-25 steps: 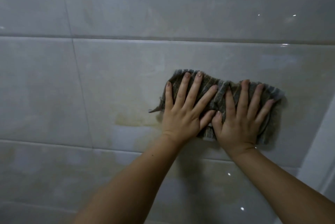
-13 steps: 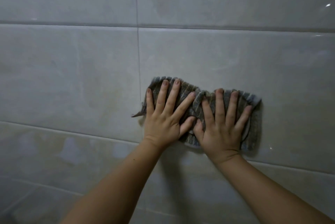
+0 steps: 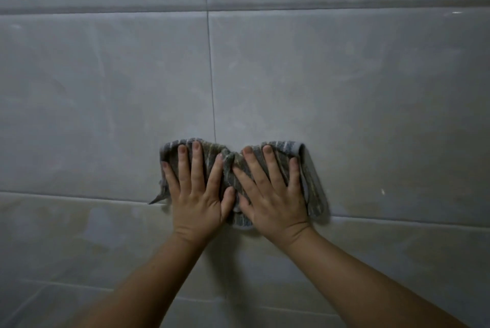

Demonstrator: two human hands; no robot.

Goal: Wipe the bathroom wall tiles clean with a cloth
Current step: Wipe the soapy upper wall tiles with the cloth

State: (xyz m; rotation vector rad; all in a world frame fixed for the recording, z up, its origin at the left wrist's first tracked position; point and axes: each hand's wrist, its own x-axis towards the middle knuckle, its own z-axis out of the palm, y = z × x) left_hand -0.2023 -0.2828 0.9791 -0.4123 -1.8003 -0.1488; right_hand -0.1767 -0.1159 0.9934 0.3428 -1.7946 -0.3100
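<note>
We see the cloth [image 3: 314,187] in dark grey, striped with thin pale blue-white lines and a few brownish ones toward its middle. The wall tiles [image 3: 344,88] are a pale, glossy grey with faint cloudy white streaks and small bright glints at the far right. We find the lower row of tiles [image 3: 79,226] tinted beige-yellow on the left. The grout lines [image 3: 210,75] between them are darker grey.

We can read no text, label, brand, number or sign anywhere. The wall tiles [image 3: 344,88] carry only pale marbling and grout lines, and the cloth [image 3: 313,181] only woven stripes.
</note>
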